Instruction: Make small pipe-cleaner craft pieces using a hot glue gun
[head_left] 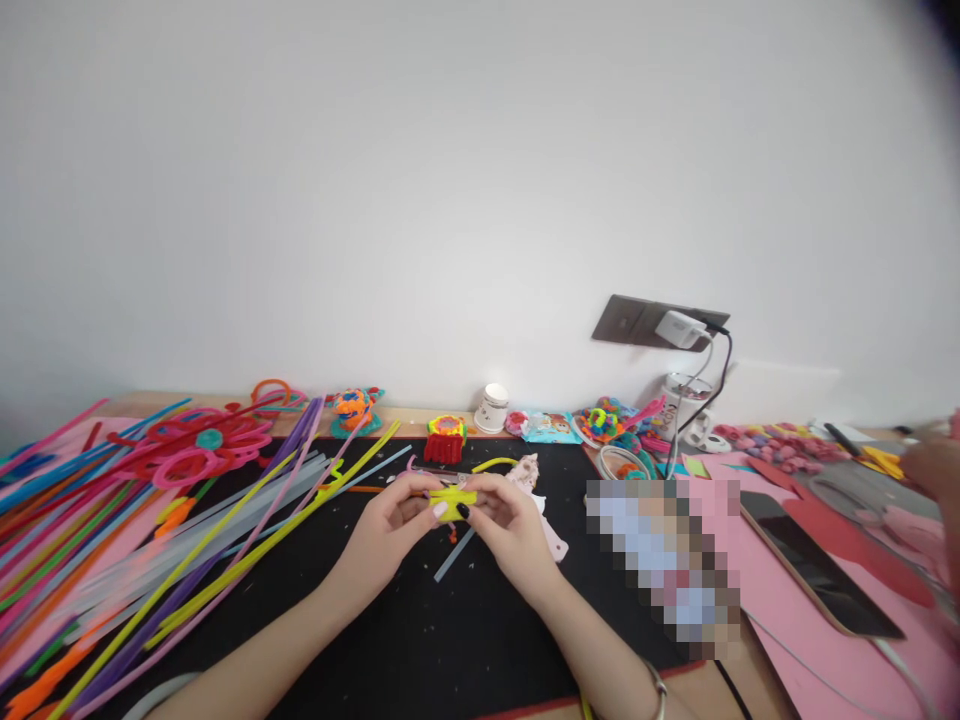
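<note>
Evidently, the small yellow piece (452, 497) sits right between the left hand (391, 514) and the right hand (517, 524) (neither one is nearer), its longer side seeming to run crosswise above the black mat (375, 640), with the fingers (424, 520) of both clamped on it.

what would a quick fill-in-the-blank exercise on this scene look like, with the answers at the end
1. The left hand and right hand both hold a small piece coloured ____.
2. The mat beneath them is coloured ____.
3. Most of the long strips lie on the picture's ____ side.
4. The white charger is plugged into a socket panel on the ____.

Missing words: yellow; black; left; wall.
</note>
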